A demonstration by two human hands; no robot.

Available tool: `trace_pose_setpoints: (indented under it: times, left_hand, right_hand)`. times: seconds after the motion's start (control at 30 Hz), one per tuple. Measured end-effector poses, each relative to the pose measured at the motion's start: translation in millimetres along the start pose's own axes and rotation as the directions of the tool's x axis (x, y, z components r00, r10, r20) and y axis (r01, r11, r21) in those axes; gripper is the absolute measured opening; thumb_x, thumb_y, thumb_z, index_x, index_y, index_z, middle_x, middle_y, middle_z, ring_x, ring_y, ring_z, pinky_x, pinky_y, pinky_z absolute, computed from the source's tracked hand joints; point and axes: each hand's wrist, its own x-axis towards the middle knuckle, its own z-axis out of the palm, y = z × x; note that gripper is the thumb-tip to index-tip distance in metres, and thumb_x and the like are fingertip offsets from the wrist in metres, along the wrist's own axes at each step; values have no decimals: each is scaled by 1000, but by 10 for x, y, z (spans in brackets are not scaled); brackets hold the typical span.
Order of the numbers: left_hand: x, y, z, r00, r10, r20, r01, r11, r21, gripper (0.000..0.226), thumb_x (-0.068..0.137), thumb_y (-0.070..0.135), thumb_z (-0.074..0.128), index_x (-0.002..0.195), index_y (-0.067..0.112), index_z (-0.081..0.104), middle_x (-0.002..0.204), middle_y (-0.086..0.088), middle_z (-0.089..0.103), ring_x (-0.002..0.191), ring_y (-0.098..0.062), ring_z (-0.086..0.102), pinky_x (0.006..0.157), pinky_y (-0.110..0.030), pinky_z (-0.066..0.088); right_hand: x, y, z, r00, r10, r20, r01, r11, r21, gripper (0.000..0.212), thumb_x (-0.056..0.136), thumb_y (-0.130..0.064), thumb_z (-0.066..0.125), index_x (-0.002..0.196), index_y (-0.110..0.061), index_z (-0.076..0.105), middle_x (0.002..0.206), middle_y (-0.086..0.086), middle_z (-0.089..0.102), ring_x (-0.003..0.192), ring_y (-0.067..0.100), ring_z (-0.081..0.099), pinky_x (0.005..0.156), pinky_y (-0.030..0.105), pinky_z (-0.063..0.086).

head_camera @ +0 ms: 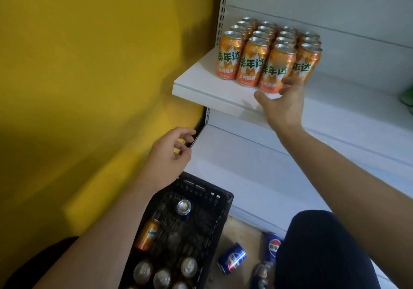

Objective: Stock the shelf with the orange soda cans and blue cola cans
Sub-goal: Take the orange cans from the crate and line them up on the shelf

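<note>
While the right hand point(282, 101) spreads empty just by the front orange soda cans point(252, 62) on the shelf point(201, 83) and the left hand point(171, 154) hangs loosely curled, holding nothing, above the crate point(220, 201), stocking seems midway, so the next move probably calls for reaching down for another can, the blue cola cans point(232, 258) lying on the floor.

Orange soda cans point(250, 62) stand upright in a tight block at the left end of the upper white shelf point(201, 83); I count four across the front. Another orange can point(148, 234) lies on its side in the black crate point(220, 201). Blue cola cans point(231, 258) are on the floor right of the crate, the left one on its side.
</note>
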Motion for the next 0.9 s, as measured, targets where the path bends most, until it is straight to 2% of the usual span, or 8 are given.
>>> trace_pose_setpoints:
  times: [0.1, 0.23, 0.33, 0.43, 0.5, 0.57, 0.77, 0.9]
  left_hand:
    - [-81, 74, -71, 995, 85, -54, -81, 995, 58, 39, 92, 0, 57, 123, 24, 60, 109, 10, 62, 91, -10, 60, 69, -21, 51]
    - [-230, -5, -171, 995, 102, -8, -99, 980, 172, 40, 91, 7, 58, 126, 27, 58, 110, 15, 58, 90, -9, 61, 70, -29, 53]
    - [-389, -120, -289, 996, 63, 57, -77, 955, 286, 40, 93, 11, 58, 128, 29, 55, 111, 13, 55, 91, -8, 60, 65, -14, 43]
    - [-521, -210, -435, 997, 25, 77, -51, 930, 364, 39, 93, 13, 60, 130, 27, 56, 113, 10, 55, 89, -7, 59, 64, -11, 41]
    - [-598, -276, -508, 997, -3, 81, -30, 914, 404, 39, 94, 14, 61, 130, 25, 56, 114, 8, 56, 90, -6, 59, 67, -9, 42]
    - [-679, -349, -525, 994, -66, 89, 22, 902, 431, 39, 94, 14, 61, 131, 26, 55, 116, 9, 55, 91, -5, 59, 68, -8, 42]
    - [-897, -635, -376, 966, -176, 191, 49, 845, 532, 44, 93, 19, 63, 134, 31, 52, 120, 10, 56, 92, -5, 58, 75, -18, 50]
    - [-931, -717, -335, 951, -207, 229, 59, 849, 525, 45, 93, 17, 64, 135, 28, 52, 122, 6, 56, 93, -8, 58, 75, -19, 51]
  right_hand:
    - [-675, -108, 137, 982, -100, 160, 98, 995, 19, 58, 80, -31, 80, 127, -21, 47, 117, 1, 51, 89, 12, 56, 72, 13, 43]
    - [-1359, 23, 440, 907, -168, 387, 158, 986, 58, 61, 77, -29, 83, 128, -22, 49, 117, 0, 50, 91, 10, 55, 76, 17, 45]
    - [-1632, 139, 634, 856, -119, 503, 126, 992, 21, 63, 76, -31, 84, 129, -24, 51, 117, 0, 50, 89, 6, 55, 77, 14, 45]
    - [-1753, 195, 771, 787, -155, 597, 189, 982, 6, 63, 79, -34, 82, 132, -21, 51, 118, -2, 49, 89, 7, 54, 72, 2, 38]
    - [-1815, 239, 871, 718, -179, 673, 262, 965, -23, 60, 82, -36, 80, 132, -20, 51, 117, -5, 47, 93, 8, 53, 70, 4, 37]
    - [-1915, 341, 982, 609, -151, 778, 332, 940, -77, 59, 84, -37, 78, 134, -20, 49, 117, -5, 45, 96, 10, 52, 75, 13, 36]
    - [-2558, 1045, 1275, 122, 42, 992, 643, 758, -111, 64, 87, -38, 70, 142, -19, 42, 132, 9, 47, 119, 29, 52, 95, 36, 48]
    - [-2993, 1466, 1435, -47, 206, 977, 728, 677, -107, 75, 87, -32, 70, 151, -16, 33, 148, 18, 37, 132, 41, 44, 108, 47, 43]
